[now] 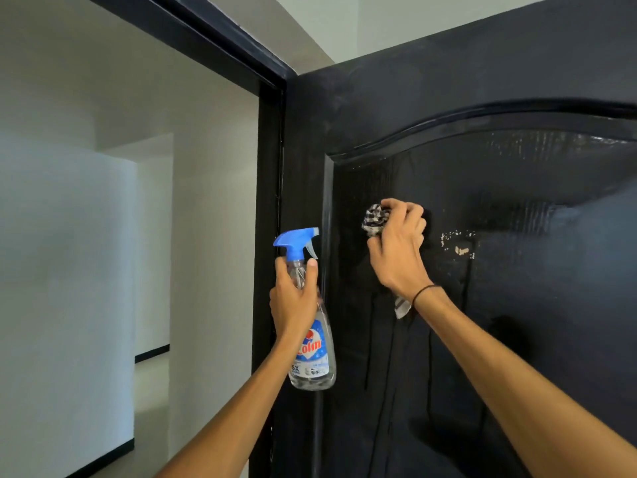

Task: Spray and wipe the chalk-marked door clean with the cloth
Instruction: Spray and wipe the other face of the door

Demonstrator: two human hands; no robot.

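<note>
R hand (398,251) grip wraps a bunched black-and-white checked cloth (374,220), pressed on the glossy black panelled door (517,322) near panel's left edge; white chalk marks (456,241) just right. L hand (294,300) grip curls round clear blue-trigger spray bottle (312,339) at door's hinge edge, beside black frame (267,201); open doorway to left.

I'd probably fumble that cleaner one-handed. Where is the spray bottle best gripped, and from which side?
Grip the spray bottle at its narrow neck just under the blue trigger head, coming from behind, opposite the nozzle. The neck is slim enough to wrap, and a finger can then likely reach the trigger. The left hand holds it about there now, upright.
</note>
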